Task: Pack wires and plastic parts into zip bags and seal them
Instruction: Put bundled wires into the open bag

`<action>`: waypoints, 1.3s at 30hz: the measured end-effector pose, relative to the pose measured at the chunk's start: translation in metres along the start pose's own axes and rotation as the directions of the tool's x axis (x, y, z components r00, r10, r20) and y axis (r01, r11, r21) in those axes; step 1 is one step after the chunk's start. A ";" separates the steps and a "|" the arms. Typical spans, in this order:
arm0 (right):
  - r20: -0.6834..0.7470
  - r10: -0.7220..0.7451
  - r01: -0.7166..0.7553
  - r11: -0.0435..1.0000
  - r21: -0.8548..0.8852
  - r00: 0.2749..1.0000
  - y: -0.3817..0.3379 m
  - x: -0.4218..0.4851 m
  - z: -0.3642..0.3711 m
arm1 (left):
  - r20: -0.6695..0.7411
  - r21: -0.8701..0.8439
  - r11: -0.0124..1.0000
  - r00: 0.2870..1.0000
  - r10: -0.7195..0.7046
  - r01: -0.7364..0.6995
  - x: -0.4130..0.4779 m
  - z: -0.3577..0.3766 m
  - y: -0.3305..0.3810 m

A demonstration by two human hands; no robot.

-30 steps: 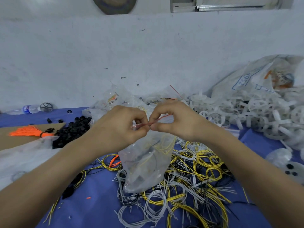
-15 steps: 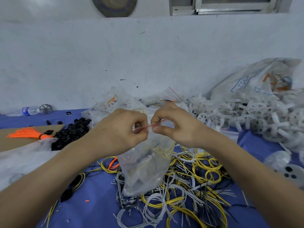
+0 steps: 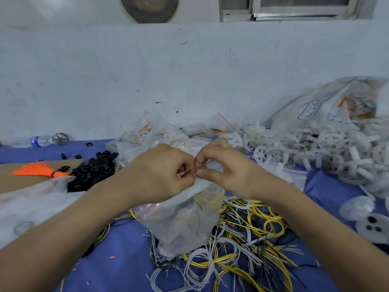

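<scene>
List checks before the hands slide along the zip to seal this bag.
1. Grip of left hand on red zip strip: ok, pinched.
2. Grip of right hand on the strip: ok, pinched beside the left.
3. Contents: yellow wires show through zip bag: ok.
4. Strip closed along full length: cannot tell, hands cover it.
5. No wire caught in strip: cannot tell.

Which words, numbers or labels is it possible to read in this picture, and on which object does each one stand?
"4952": in a blue frame, printed sideways on the large white sack at the back right.
Blue characters below that frame, same sack: too blurred to read.
Orange print on the same sack: too blurred to read.
Blue label on the water bottle at the far left: too small to read.
</scene>
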State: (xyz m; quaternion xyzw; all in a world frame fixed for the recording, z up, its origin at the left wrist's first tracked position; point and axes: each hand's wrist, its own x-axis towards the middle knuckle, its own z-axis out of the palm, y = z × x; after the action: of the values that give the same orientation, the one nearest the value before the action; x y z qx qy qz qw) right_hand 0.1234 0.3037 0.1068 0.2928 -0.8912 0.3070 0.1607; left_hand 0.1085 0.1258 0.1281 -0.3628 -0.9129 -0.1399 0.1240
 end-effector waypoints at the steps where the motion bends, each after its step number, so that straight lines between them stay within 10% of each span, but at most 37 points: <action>1: 0.014 -0.002 0.002 1.000 -0.006 1.000 0.000 -0.001 0.000 | 0.001 -0.001 1.000 1.000 0.010 -0.010 0.000 0.000 0.001; 39: -0.069 0.168 -0.116 0.873 0.474 0.983 0.020 -0.013 -0.011 | -0.052 -0.103 0.989 0.993 0.103 -0.108 -0.002 0.000 0.008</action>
State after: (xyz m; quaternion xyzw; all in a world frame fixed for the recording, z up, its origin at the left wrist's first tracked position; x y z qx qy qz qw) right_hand 0.1219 0.3290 0.0998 0.2395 -0.8000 0.5390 0.1102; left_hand 0.1155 0.1295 0.1286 -0.4133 -0.8806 -0.1898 0.1331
